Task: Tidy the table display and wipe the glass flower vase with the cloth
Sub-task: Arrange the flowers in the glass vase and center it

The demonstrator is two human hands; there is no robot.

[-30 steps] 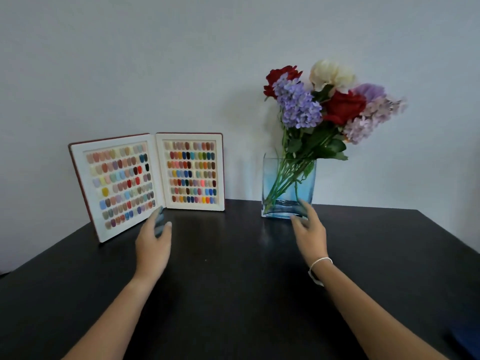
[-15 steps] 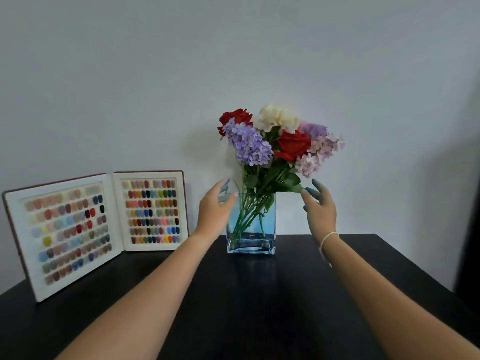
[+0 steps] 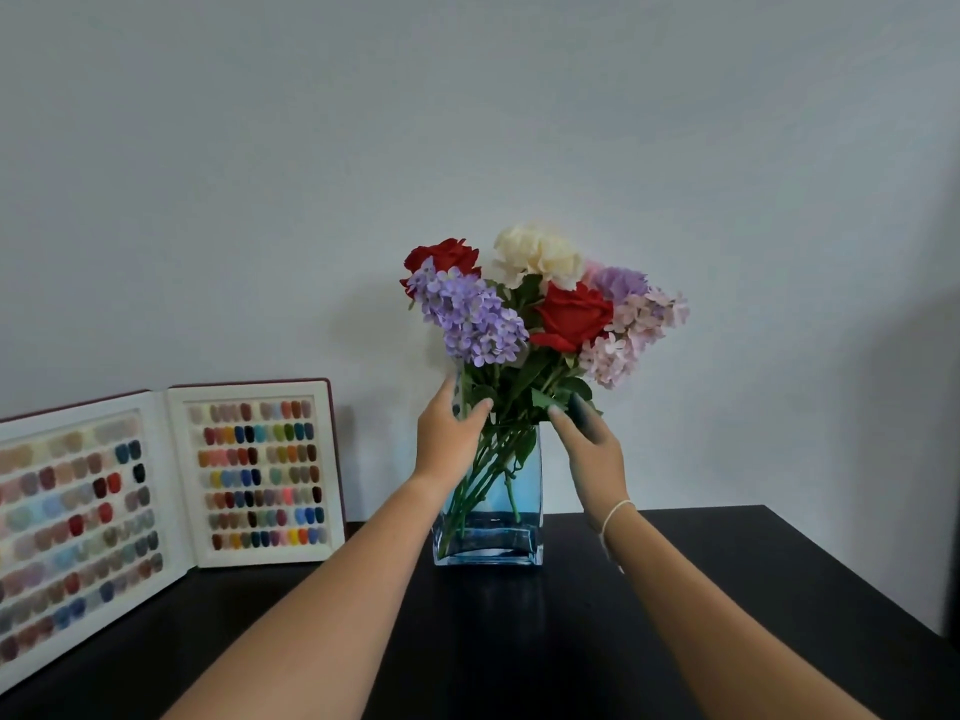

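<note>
While both hands close in at the vase's mouth, I judge I am on the tidying step, gathering the bouquet; no cloth is in view. My left hand curls around the flower stems just above the rim, thumb and fingers wrapped on them. My right hand has straight, loose fingers brushing the leaves and holds nothing. The glass vase stands upright below my fingertips on the dark table; the sample board sits well apart beyond my left fingers. Next I need a gentle, even lift or nudge.
</note>
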